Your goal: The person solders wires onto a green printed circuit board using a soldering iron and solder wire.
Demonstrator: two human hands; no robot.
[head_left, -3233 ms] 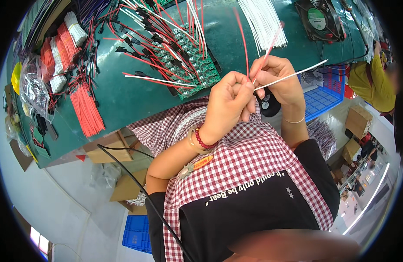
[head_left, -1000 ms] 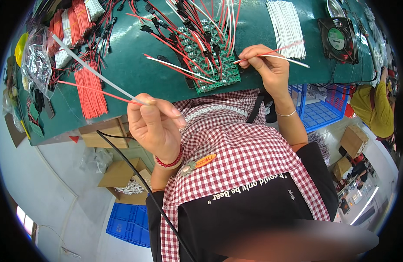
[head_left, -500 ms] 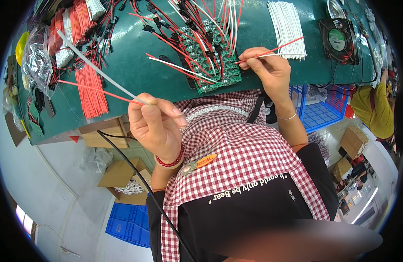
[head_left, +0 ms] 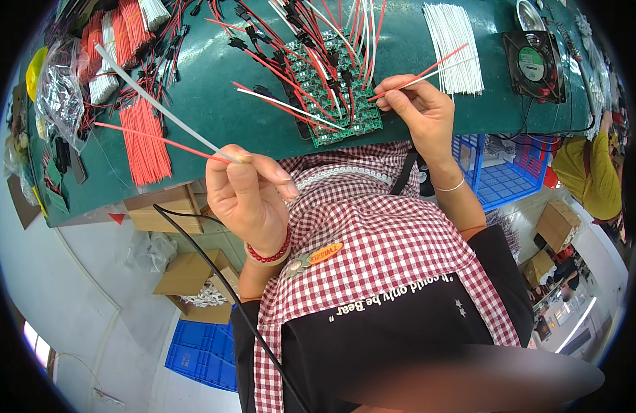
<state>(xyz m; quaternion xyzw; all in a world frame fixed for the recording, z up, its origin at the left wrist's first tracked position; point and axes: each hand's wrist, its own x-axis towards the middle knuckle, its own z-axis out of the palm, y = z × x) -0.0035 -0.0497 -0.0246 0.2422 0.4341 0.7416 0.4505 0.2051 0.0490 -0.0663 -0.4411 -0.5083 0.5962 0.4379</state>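
My left hand, closed in a pinch in front of the bench edge, grips a red wire and a thicker-looking whitish wire; both point up and to the left. Farther right, the fingers of my right hand pinch another red wire together with a thin white wire. The near end of that red wire is at the right edge of a green circuit board panel; whether it touches the panel I cannot tell. Red and white wires with black connectors spread across the panel.
Red wires lie bunched at the left, beside a clear plastic bag. White wires are stacked at the right, near a black fan and a metal dish. Below the bench stands a blue crate. A person in yellow is at far right.
My right hand has shifted slightly left, and the wires in it have tilted a little more upward. My left hand, with its two wires, has moved very slightly right.
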